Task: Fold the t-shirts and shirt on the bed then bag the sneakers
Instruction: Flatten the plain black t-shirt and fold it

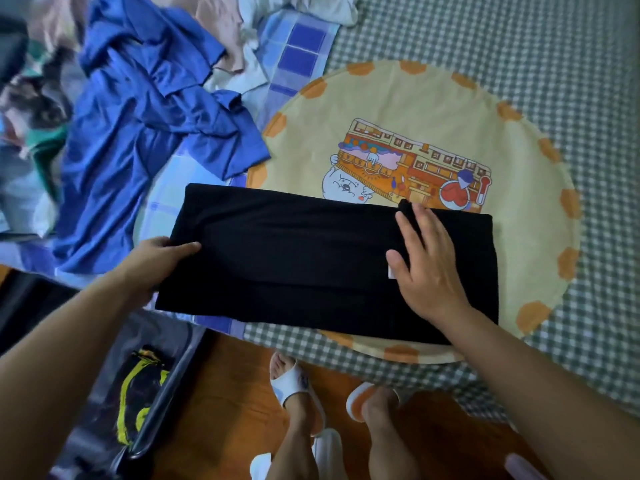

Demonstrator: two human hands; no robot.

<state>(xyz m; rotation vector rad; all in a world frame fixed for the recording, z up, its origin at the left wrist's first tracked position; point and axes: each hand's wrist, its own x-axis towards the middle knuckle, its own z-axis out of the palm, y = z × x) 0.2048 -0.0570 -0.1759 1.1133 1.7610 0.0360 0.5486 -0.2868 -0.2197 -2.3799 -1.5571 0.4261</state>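
Lying crumpled at far left, the blue shirt (pixel 138 140) is waiting on the bed (pixel 554 46). Next, the left hand (pixel 156 265) is pinching the left end of the black t-shirt (pixel 294 265), whose long axis is running left to right (already a narrow band). Its right end is lying under the right hand (pixel 426 268), fingers (pixel 408 230) spread flat, so the left hand seems placed to fold its end rightward.
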